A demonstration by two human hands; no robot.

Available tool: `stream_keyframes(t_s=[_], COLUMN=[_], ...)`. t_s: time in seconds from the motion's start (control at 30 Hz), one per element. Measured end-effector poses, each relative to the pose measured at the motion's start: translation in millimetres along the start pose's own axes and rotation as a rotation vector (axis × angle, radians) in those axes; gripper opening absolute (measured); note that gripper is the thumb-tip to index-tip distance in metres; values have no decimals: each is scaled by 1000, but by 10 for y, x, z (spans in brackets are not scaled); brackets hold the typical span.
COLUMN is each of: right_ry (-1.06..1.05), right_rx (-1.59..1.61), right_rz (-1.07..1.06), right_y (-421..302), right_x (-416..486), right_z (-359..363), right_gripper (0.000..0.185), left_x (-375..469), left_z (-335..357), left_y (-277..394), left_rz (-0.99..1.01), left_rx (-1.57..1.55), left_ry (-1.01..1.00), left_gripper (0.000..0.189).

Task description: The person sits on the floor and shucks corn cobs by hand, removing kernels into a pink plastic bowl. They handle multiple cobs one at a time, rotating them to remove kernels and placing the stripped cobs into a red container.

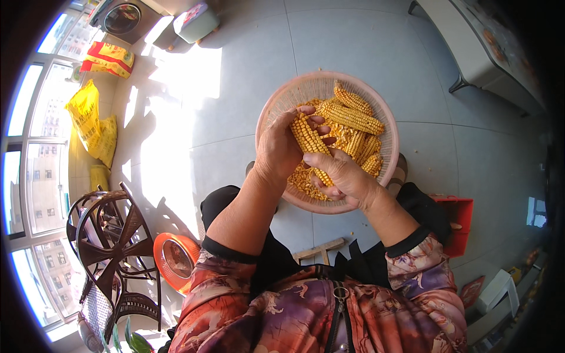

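Note:
An ear of dried yellow corn (310, 140) lies slantwise in both my hands, over a round pink plastic basket (270, 102). My left hand (282, 139) supports the ear's upper part, palm up, with its fingers behind it. Around the lower part closes my right hand (342, 176), its thumb pressed on the kernels. Loose corn kernels (304, 182) cover the basket's bottom. At the basket's right side more whole ears (353, 118) are piled on the kernels. The ear hides part of my fingers.
A red plastic box (461, 220) stands on the floor to my right. To my left are an orange plastic basket (165, 256) and a dark woven chair (119, 249). Yellow bags (86, 119) rest by the windows. A wooden stool's edge (320, 250) shows below me. Scattered kernels dot the tiles.

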State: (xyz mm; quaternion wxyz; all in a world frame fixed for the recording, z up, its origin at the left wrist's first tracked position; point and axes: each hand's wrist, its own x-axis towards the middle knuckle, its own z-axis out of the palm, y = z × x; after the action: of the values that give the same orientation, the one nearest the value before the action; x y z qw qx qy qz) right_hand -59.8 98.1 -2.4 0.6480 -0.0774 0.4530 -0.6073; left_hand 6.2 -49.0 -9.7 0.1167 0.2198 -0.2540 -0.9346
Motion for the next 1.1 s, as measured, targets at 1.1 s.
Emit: stream_keyframes(t_s=[1.1], right_ry=[213], right_rx=[-166], right_rz=[70], right_y=[66], right_x=[83], right_z=[6], right_gripper=[56], left_x=[55], left_z=[136], left_y=[-183], left_rz=[213], left_rx=[366], left_ry=[338], left_gripper=[17])
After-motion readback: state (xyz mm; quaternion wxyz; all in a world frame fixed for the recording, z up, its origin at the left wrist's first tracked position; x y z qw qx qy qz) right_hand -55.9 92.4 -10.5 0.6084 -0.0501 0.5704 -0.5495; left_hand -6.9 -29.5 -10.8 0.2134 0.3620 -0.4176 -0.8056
